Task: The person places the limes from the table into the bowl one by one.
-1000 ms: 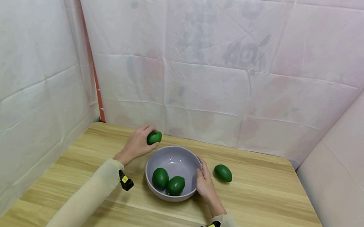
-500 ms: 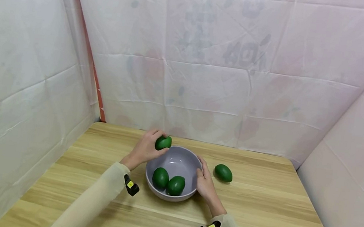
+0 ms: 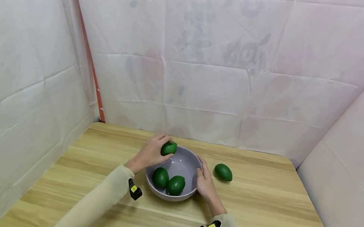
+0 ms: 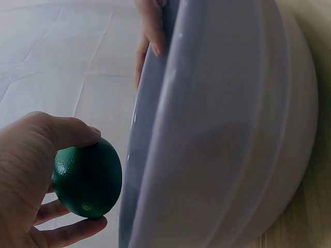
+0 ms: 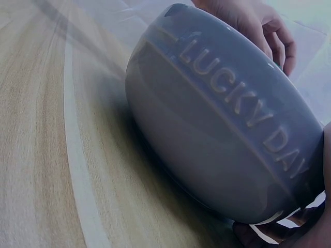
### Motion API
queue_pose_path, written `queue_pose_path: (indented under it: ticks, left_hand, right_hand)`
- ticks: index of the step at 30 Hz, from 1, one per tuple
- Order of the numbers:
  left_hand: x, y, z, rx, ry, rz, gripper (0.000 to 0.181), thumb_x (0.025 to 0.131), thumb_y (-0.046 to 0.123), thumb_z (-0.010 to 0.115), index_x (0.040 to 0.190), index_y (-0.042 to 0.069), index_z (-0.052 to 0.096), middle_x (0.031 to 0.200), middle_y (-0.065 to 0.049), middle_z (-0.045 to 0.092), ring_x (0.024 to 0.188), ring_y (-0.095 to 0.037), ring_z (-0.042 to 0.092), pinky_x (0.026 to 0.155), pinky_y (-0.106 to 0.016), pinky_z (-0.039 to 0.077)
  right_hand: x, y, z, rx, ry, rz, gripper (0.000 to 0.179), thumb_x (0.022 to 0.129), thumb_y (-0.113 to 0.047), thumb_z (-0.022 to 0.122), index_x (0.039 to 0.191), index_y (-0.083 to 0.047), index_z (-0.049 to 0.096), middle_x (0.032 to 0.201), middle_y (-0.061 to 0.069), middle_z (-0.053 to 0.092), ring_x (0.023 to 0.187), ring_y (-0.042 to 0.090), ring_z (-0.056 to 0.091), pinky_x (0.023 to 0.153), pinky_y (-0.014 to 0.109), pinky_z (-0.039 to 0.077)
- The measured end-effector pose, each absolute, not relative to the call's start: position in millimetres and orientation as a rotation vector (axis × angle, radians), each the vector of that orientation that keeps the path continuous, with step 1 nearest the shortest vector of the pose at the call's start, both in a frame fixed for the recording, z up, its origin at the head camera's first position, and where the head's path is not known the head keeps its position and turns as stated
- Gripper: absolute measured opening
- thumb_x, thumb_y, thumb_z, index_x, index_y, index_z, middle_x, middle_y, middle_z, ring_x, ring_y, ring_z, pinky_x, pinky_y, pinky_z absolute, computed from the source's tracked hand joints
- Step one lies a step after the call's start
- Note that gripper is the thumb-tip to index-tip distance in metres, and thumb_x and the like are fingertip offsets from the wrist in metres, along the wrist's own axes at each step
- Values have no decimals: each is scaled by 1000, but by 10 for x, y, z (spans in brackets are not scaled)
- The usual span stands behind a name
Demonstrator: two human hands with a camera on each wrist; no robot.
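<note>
My left hand (image 3: 153, 152) holds a green lime (image 3: 169, 148) between thumb and fingers, over the far left rim of a grey-purple bowl (image 3: 191, 163). In the left wrist view that lime (image 4: 88, 178) appears beside the bowl's rim, thumb on one side and fingertips on the other. My right hand (image 3: 206, 181) grips the bowl's right side, thumb at the rim and fingers outside. Two more limes, one on the left (image 3: 160, 178) and one on the right (image 3: 175, 186), lie in the near part of the bowl. Raised "LUCKY DAY" lettering (image 5: 243, 98) runs along its outer wall.
Another lime (image 3: 223, 172) lies on the wooden table (image 3: 273, 202), just right of my right hand. Pale printed cloth (image 3: 205, 86) hangs behind the table and along both sides. A black wrist camera (image 3: 134, 190) sits on my left sleeve.
My left hand has carried its lime rightward and toward me, from left of the bowl to over its rim. My right hand, the bowl and the other limes have stayed in place.
</note>
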State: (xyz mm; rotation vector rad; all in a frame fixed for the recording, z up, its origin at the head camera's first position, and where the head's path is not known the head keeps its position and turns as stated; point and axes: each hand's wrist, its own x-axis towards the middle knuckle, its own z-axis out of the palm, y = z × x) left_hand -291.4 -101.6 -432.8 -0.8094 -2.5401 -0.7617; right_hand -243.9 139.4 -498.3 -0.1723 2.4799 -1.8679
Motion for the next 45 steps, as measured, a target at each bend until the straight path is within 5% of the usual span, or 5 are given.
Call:
queue_pose_path:
  ticks: [45]
  left_hand:
    - [-2834,-882,-4694,-867,-2795,-660,40,86,27,81,120,15,65,117,-6,65,97,-19,64,82,-38,56]
  right_hand:
    - [-2406,1402,-4959,-201,2465,-1877,50,110,-8,27,160,-11,26,168,15,25,158,38,18,127,59,14]
